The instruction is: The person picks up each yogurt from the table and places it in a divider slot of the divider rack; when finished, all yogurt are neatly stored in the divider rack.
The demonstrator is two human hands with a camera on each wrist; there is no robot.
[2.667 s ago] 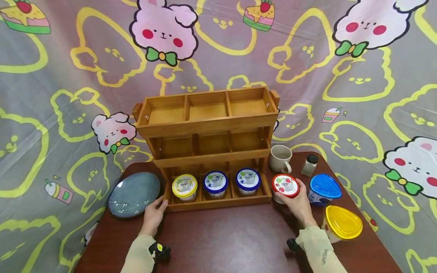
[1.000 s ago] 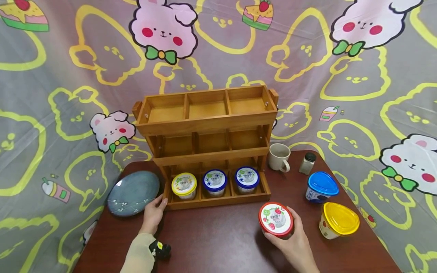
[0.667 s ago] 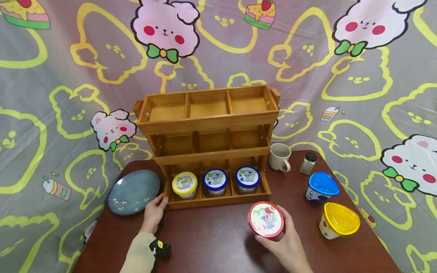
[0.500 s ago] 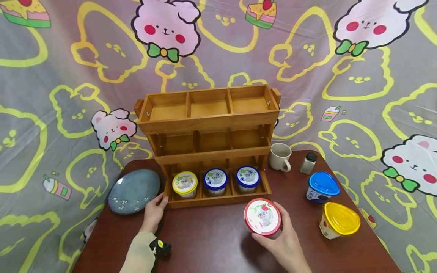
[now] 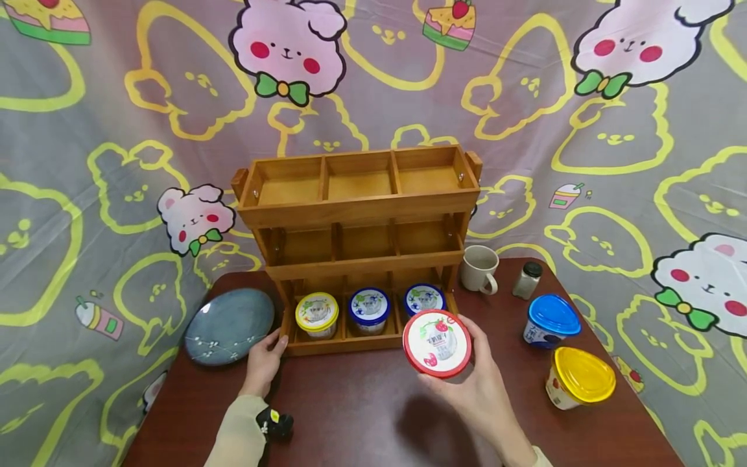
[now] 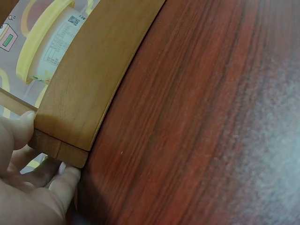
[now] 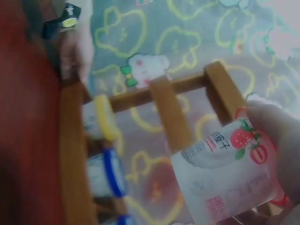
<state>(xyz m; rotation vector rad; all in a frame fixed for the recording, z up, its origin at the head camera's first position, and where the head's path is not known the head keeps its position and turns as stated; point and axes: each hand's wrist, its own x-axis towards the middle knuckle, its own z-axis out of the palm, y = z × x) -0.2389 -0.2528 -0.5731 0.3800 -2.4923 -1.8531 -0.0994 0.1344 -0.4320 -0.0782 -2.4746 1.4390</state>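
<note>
My right hand (image 5: 475,389) grips a yogurt cup (image 5: 436,344) with a red lid and strawberry pictures, held above the table in front of the wooden rack (image 5: 356,211). In the right wrist view the white side of this yogurt cup (image 7: 225,183) faces the camera, slightly blurred. At the rack's lower left corner, my left hand (image 5: 264,366) holds the frame, thumb on the side edge and fingers against the end. In the bottom tier stand a yellow-lidded cup (image 5: 317,312) and two blue-lidded cups (image 5: 369,306), one per compartment; the right one is partly behind the red lid.
A blue-grey plate (image 5: 230,327) lies left of the rack. To the right stand a mug (image 5: 478,267), a black-capped shaker (image 5: 527,280), a blue-lidded tub (image 5: 551,321) and a yellow-lidded tub (image 5: 580,377). A patterned cloth (image 5: 373,78) hangs behind the table.
The red-lidded yogurt cup has left its place near the mug, come toward me and leftward, then risen toward the rack's lower right in my right hand. My left hand stays at the corner.
</note>
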